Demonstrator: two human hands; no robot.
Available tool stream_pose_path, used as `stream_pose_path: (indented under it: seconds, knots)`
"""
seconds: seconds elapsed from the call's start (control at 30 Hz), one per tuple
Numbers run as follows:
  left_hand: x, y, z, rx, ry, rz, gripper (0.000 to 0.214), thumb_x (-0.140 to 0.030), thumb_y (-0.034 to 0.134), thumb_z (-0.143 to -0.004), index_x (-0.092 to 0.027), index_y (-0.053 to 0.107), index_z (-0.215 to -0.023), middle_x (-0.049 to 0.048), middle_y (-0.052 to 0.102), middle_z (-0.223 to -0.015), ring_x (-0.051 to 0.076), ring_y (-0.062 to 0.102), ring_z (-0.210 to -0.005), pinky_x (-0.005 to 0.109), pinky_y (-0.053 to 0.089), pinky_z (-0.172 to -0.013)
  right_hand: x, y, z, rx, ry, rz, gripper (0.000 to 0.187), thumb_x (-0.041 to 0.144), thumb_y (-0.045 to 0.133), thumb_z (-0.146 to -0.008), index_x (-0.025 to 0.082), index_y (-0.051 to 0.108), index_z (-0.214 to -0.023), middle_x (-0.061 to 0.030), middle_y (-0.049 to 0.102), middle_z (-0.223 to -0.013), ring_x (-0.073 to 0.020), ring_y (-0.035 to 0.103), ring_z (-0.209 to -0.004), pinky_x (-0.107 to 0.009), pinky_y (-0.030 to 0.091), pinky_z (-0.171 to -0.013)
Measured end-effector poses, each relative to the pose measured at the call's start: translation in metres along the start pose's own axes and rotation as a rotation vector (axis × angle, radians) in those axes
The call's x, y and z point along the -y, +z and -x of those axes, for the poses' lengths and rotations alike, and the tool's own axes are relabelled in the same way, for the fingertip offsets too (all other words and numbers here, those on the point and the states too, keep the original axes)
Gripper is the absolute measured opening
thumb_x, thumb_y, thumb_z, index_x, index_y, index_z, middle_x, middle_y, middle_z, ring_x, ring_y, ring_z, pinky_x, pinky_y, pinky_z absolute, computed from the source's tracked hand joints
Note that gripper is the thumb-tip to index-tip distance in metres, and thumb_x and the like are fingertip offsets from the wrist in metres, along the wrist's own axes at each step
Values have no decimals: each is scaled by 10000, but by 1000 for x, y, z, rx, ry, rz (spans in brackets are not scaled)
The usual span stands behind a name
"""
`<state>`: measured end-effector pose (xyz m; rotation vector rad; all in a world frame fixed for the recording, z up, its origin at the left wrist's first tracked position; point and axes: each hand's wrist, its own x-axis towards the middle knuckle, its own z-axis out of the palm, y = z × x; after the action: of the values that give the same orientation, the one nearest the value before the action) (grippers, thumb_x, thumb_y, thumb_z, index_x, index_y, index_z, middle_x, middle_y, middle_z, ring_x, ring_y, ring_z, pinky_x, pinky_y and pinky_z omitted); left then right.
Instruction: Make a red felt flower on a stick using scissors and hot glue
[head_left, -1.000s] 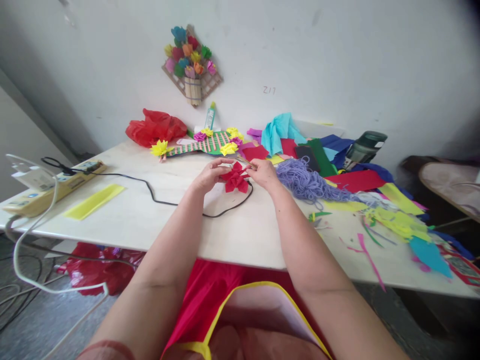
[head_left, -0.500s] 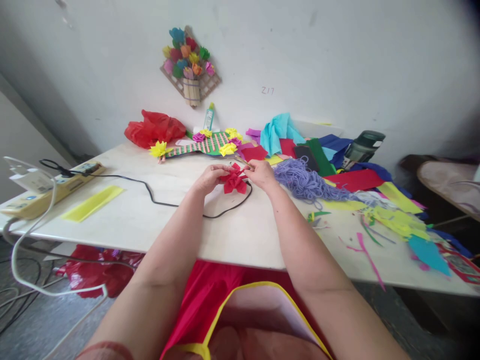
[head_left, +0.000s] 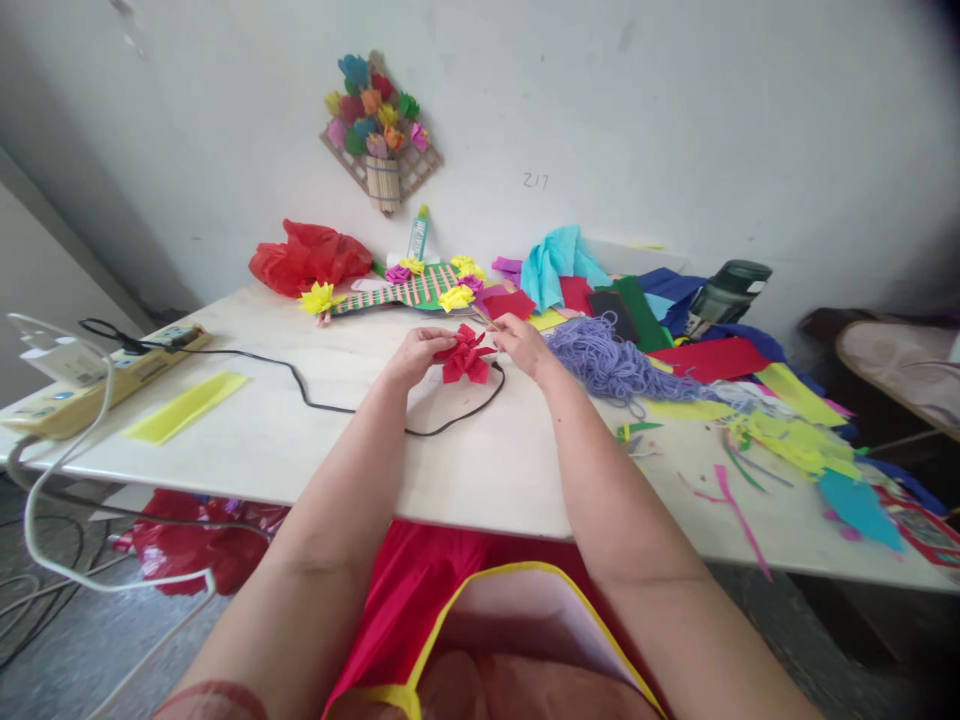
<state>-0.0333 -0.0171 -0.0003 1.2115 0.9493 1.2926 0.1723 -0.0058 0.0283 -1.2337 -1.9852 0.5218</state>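
A red crepe-paper flower is held just above the table, its petals spread out. My left hand pinches the flower at its left edge, fingers closed. My right hand is closed at the flower's right side, on a thin brownish stick that points up and to the left; its exact kind is too small to make out. Under the flower a black cable curves across the table. Behind the hands lies a green, striped, guitar-like panel decorated with yellow and magenta paper flowers.
Purple yarn and coloured paper pieces spread over the right side. A dark bottle stands behind them. On the left are a power strip and a yellow paper strip. A red plastic bag and glue bottle sit at the back.
The red flower and my left hand have shifted slightly to the left. My right hand has moved slightly up and back from the petals, with the stick still in its fingers.
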Motion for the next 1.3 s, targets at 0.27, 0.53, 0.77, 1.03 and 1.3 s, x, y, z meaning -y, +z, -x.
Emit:
stream_pose_path:
  seconds: [0.27,0.53,0.77,1.03,1.3]
  knots:
    - [0,-8,-3,-53,22,14,308,-284,833,-518,-122,764,-770,64,739,-722,168,668,-653,286,523,-676,-6,-5,-1,97,-136,-59,339,451,528,-852,208,504,-617,31,471,-581,-123,428,-600,-269,328,-626]
    - [0,-12,-3,-35,43,-6,325,-305,851,-541,-120,763,-793,78,747,-762,182,677,-680,299,529,-684,-4,-14,4,175,-57,14,405,529,511,-837,208,494,-591,43,424,-534,-114,409,-552,-267,292,-581]
    - [-2,-12,-1,-9,44,-15,351,-307,868,-547,-121,766,-827,61,745,-753,160,670,-665,273,529,-673,-9,-16,2,182,-31,105,390,503,555,-829,182,602,-612,35,453,-536,-120,428,-579,-272,284,-584]
    - [0,-13,-3,-4,45,-20,357,-303,869,-570,-118,764,-856,66,746,-768,161,677,-670,274,534,-676,-10,-17,3,156,-22,176,347,449,599,-823,155,743,-707,25,496,-551,-118,424,-573,-274,266,-567]
    - [-1,-11,-2,15,53,-51,377,-362,894,-556,-136,761,-826,62,743,-768,170,673,-688,296,538,-700,-4,-17,3,139,-13,276,326,418,618,-848,158,767,-720,16,522,-564,-123,453,-598,-277,288,-593]
